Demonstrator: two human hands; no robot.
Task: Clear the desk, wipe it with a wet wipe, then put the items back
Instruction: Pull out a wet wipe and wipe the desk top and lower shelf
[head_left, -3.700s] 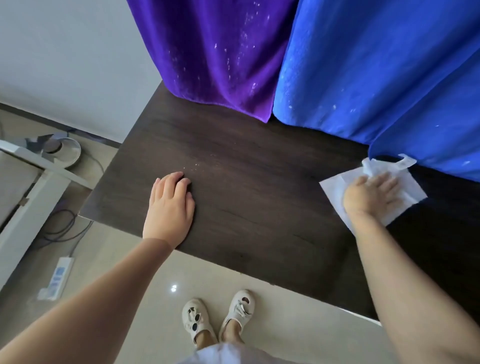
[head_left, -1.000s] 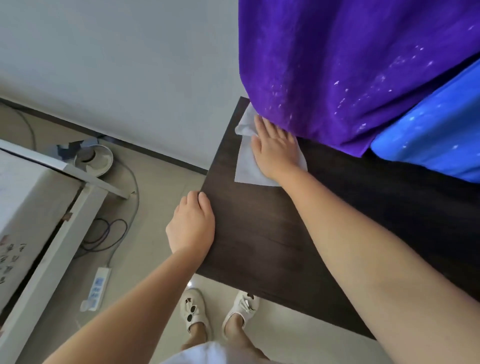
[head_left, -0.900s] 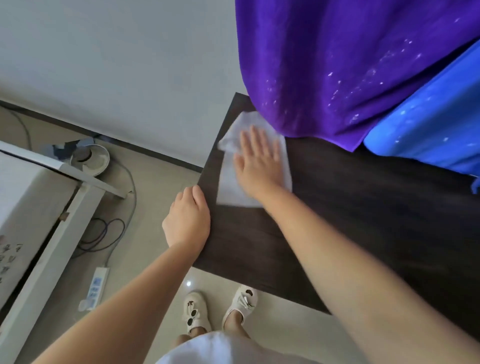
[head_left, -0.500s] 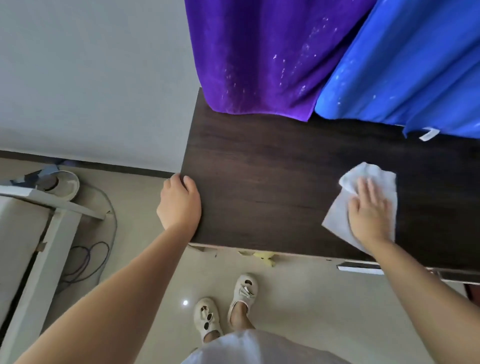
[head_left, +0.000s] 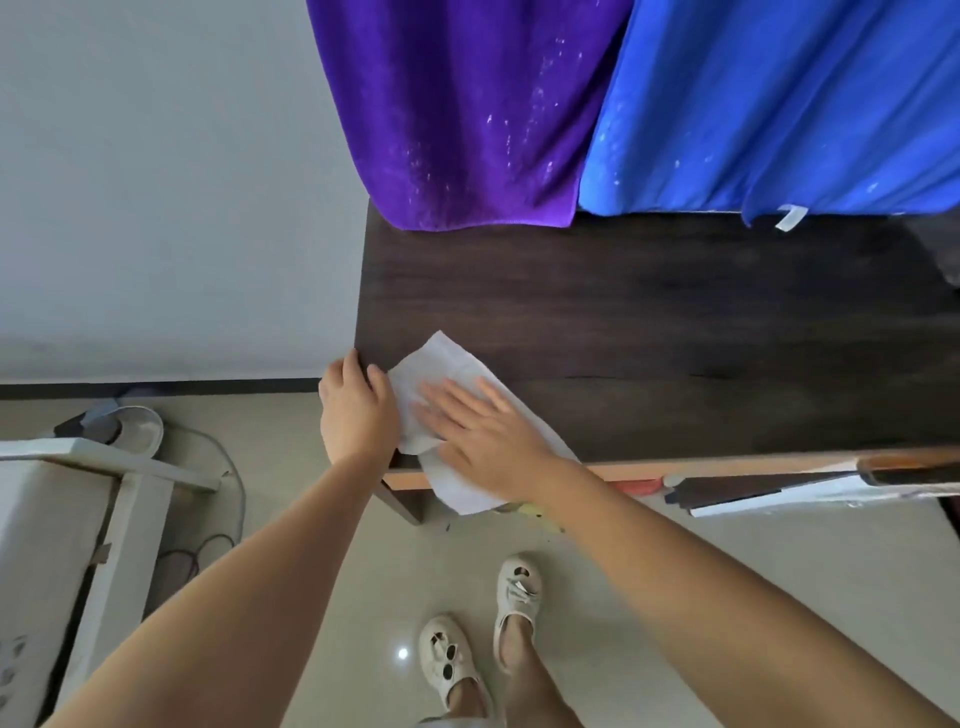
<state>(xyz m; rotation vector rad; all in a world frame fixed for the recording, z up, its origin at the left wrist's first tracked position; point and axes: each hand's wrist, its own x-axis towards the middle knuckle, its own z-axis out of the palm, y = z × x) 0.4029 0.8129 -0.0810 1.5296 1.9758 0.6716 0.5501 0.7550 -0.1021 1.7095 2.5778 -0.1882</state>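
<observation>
The dark wooden desk (head_left: 675, 332) lies bare in front of me. A white wet wipe (head_left: 441, 364) is spread over its near left corner, and part of it hangs past the front edge. My right hand (head_left: 483, 431) presses flat on the wipe with the fingers spread and pointing left. My left hand (head_left: 356, 410) rests on the desk's left corner, fingers curled over the edge, touching the wipe's left side.
A purple cloth (head_left: 467, 114) and a blue cloth (head_left: 779, 104) hang over the desk's far edge. A white bench frame (head_left: 78, 499) and cables (head_left: 228, 499) sit on the floor at left. Items lie on a shelf (head_left: 779, 491) under the desk front. My feet (head_left: 483, 634) stand below.
My right hand has swept the wipe from the right part of the desk's front to the near left corner, up against my left hand. My left hand has stayed on the corner.
</observation>
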